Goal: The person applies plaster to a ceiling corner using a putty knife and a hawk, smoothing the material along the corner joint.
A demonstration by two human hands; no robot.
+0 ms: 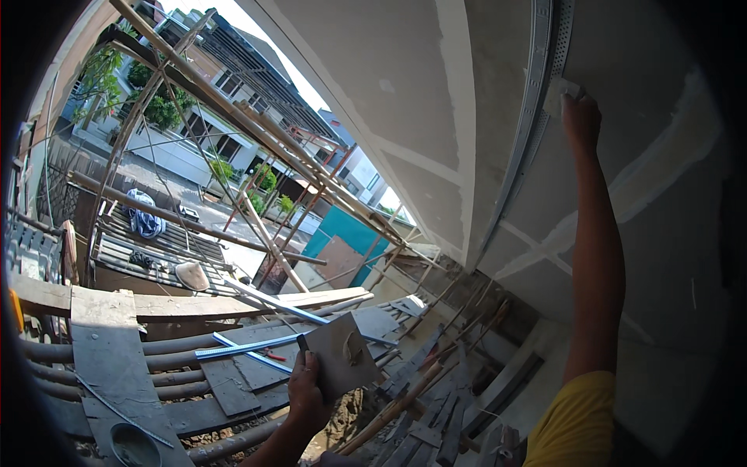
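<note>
My right hand (581, 117) is raised to the grey plasterboard ceiling (408, 93), closed on a light, flat putty knife (559, 95). The knife is against a long perforated metal corner bead (529, 128) along a ceiling edge. My left hand (307, 389) grips a square flat board (331, 358) with a smear of grey compound on it, held low over the planks. Pale blue-white strips (241, 350) lie just beside that board.
Bamboo scaffolding (187, 93) frames the left. Rough planks (101, 335) and poles form the platform below, holding a bowl (132, 444). Beyond are a cloth bundle (145, 214), a hat-like item (192, 276), teal panels (358, 229) and houses. A timber-strewn drop shows at lower right.
</note>
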